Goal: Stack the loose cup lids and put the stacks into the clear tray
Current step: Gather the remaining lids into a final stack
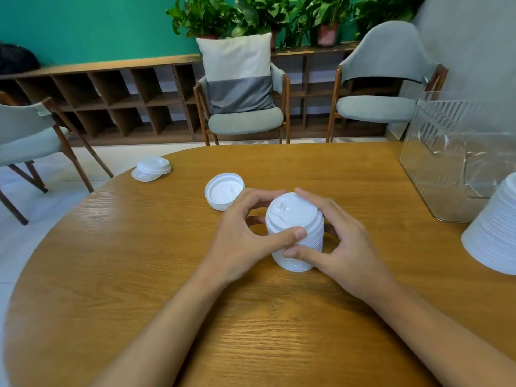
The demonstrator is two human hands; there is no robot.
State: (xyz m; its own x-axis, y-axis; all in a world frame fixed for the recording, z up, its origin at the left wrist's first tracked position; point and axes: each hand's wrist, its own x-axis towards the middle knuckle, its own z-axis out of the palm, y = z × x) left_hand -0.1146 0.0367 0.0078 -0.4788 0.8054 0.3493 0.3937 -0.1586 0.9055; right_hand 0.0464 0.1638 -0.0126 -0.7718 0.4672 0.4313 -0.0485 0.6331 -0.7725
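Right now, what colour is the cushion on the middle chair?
The cushion is off-white above, grey below; the head view shows it.

A stack of lids (294,233) stood mid-table (167,275), held between a left hand (240,238) and a right hand (343,241). Just behind it to the left lay upturned lids (224,192), with a small pile (152,169) farther left at the table's edge. A tray (458,152) stood far right, a taller stack (494,236) before it.

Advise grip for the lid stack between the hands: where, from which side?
Grip the lid stack low on its side wall, from left and right at once. It stands upright, made of nested lids, so pinching the top would likely lift only the upper ones.
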